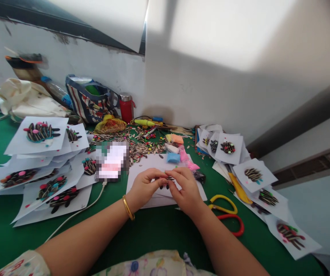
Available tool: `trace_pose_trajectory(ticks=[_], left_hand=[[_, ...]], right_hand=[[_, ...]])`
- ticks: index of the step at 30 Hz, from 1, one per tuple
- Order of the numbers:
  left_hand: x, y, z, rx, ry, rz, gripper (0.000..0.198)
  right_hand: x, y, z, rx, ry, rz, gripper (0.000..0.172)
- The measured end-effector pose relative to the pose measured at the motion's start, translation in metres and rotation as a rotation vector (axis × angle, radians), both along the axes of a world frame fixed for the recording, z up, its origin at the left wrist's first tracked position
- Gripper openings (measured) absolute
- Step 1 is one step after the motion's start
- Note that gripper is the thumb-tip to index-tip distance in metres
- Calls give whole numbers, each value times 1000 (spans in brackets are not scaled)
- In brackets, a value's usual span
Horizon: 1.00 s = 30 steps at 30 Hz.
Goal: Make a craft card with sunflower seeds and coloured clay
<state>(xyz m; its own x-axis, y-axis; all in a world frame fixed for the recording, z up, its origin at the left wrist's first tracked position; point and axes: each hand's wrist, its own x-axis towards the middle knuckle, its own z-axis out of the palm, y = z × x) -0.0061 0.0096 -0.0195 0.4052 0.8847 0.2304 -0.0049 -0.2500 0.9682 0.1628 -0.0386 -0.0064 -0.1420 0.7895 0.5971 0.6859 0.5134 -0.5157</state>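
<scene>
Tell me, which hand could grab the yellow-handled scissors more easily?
Probably the right hand: the yellow-handled scissors lie just beside its wrist on the green table, while the left hand sits farther off and would have to cross over.

A small seed figure (167, 183) is pinched between left hand (145, 188) and right hand (185, 190) at frame centre, over white paper (142, 168).

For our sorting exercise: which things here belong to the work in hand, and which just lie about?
In hand: left hand, right hand, seed piece they pinch, white sheet beneath, seed pile, coloured clay lumps.
Lying about: scissors, striped bag, red flask, white cable.
</scene>
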Motion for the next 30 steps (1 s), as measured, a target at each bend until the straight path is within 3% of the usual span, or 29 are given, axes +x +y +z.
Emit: trace_pose_trajectory(ticks=[6, 18, 26, 30], left_hand=[[3, -3, 1, -146, -78, -12, 15], [-1, 3, -4, 90, 51, 47, 18], [1, 1, 4, -282, -135, 10, 31], [1, 2, 2, -348, -187, -19, 27]], right_hand=[[3, 1, -3, 14, 3, -10, 31], [3, 1, -2, 3, 7, -20, 31], [2, 1, -3, 6, 7, -13, 30], [2, 1, -3, 4, 12, -18, 31]])
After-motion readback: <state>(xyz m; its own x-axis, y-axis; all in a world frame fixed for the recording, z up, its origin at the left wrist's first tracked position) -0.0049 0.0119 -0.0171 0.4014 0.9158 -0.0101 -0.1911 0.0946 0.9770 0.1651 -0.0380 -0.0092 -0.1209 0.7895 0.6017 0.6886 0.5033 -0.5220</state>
